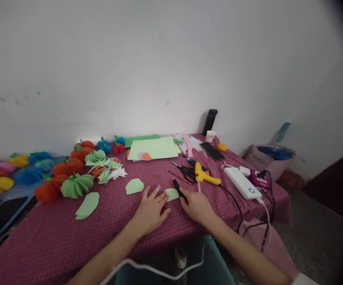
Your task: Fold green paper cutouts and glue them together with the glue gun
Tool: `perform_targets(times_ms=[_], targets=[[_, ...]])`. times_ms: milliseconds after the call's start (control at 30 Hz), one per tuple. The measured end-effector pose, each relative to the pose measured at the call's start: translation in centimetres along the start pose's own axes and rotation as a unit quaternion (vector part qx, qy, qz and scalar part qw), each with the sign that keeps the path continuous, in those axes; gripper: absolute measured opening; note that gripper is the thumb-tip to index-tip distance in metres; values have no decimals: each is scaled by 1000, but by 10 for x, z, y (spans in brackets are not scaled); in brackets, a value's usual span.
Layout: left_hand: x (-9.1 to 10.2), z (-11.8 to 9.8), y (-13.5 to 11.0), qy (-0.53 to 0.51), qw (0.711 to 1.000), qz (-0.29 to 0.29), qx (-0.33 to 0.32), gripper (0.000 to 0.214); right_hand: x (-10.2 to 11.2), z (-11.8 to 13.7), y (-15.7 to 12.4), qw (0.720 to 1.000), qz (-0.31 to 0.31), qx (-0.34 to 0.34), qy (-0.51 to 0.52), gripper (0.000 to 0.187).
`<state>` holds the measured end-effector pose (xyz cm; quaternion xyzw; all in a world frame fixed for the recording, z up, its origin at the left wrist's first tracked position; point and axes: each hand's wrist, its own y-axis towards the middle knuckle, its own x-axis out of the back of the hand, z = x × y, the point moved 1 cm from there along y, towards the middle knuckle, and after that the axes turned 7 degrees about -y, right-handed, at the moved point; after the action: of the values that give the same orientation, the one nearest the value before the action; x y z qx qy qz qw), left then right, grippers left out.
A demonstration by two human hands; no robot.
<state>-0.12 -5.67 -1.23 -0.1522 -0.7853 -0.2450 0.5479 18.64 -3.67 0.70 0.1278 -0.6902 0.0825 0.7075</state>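
Note:
My left hand lies flat with its fingers spread, the fingertips touching the left edge of a light green half-round paper piece. My right hand is closed around a slim black tool that looks like a small stapler, placed at the right end of that piece. The hand covers most of the tool. To the left of my left hand lies another light green half-round piece, and a small stack of such pieces is farther left. A yellow glue gun lies just beyond my right hand.
Black scissors and a pencil lie behind my hands. Paper pumpkins and scraps are at left, paper sheets at the back. A white power bank and cables are at right.

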Motion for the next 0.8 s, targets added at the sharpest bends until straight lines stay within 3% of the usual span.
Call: perform_targets(times_ms=[200,467,700,800], targets=[[0,1,1,12,1000,7,6,45,-5,26,-1,999,-1,36,-14,42],[0,2,-1,15,1000,9,6,44,-8,-1,-8,999,4,-35,-38,42],[-1,3,0,20,1000,20,8,48,-8,26,-6,1000,-22,11,-10,42],[-1,3,0,24,999,26,14,48,-12,21,-7,1000,-17,5,-20,43]])
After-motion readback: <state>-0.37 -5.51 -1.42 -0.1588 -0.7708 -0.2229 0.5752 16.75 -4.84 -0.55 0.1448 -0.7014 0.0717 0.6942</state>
